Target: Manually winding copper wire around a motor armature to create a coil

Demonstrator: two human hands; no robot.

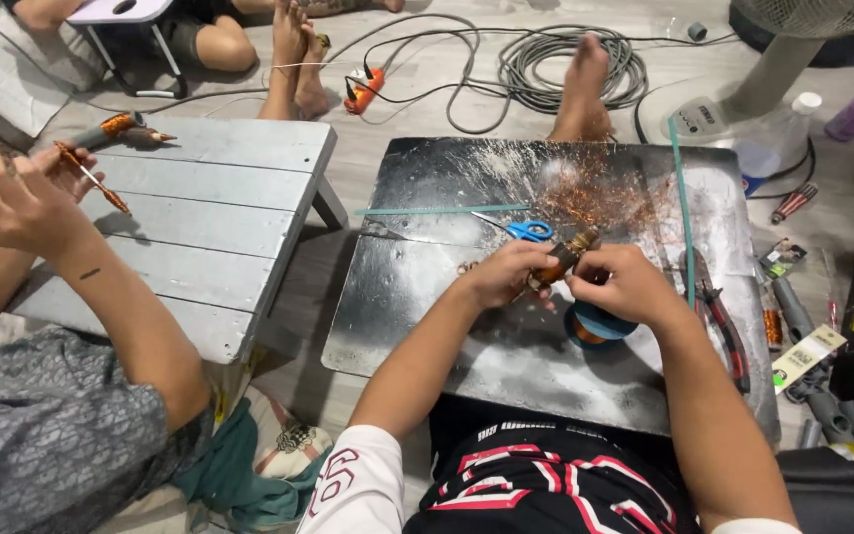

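Left hand: the left hand is closed, fingers curled around the near end of a small copper-wound coil; grip firm, no gap visible.
Right hand: the right hand is closed, thumb and fingers pinched at the other end of the same coil; what the fingertips pinch is too small to tell.
Coil position: held between both hands, tilted, just above the metal sheet, near its middle.
Spool: a blue spool of copper wire lies on the sheet directly below the right hand, partly hidden by it.
Scissors: blue-handled scissors lie on the sheet just beyond the hands.
Pliers: red-handled pliers lie along the sheet's right edge, near the right forearm.
Debris: loose copper wire scraps scatter over the far part of the sheet.
Strips: two thin green strips lie across the sheet, one lengthwise, one crosswise.
Co-worker: another person's hands at left hold a thin copper-wrapped rod over a grey wooden bench.
Floor: coiled grey cable lies beyond the sheet.
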